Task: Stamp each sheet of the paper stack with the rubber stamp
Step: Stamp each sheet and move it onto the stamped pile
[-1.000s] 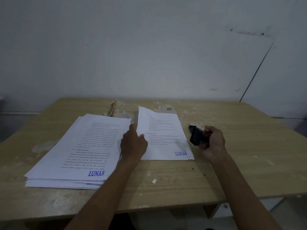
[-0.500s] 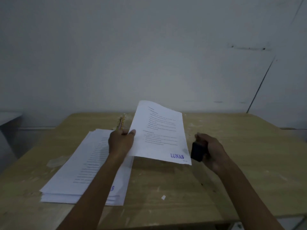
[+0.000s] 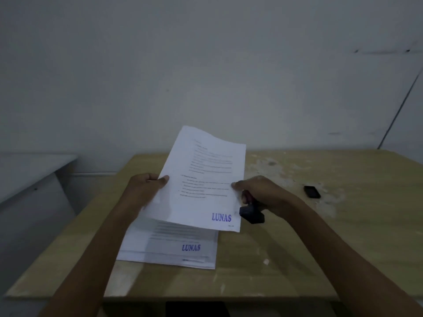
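Both hands are up on one sheet [image 3: 201,179], lifted clear above the paper stack [image 3: 174,248] on the tabletop [image 3: 297,248]. The left hand [image 3: 142,191] has its fingers clamped on the sheet's left edge. The right hand [image 3: 263,193] pinches the right edge while gripping the rubber stamp [image 3: 251,213], black base hanging down. Blue LUNAS mark on the sheet's near right corner, another on the stack's top page. A small black object [image 3: 311,191] lies far right.

Printed text on lifted sheet [image 3: 206,179] too blurred to read; sheet hides most of paper stack [image 3: 174,250]; rubber stamp [image 3: 251,212] handle hidden in right hand [image 3: 263,194].
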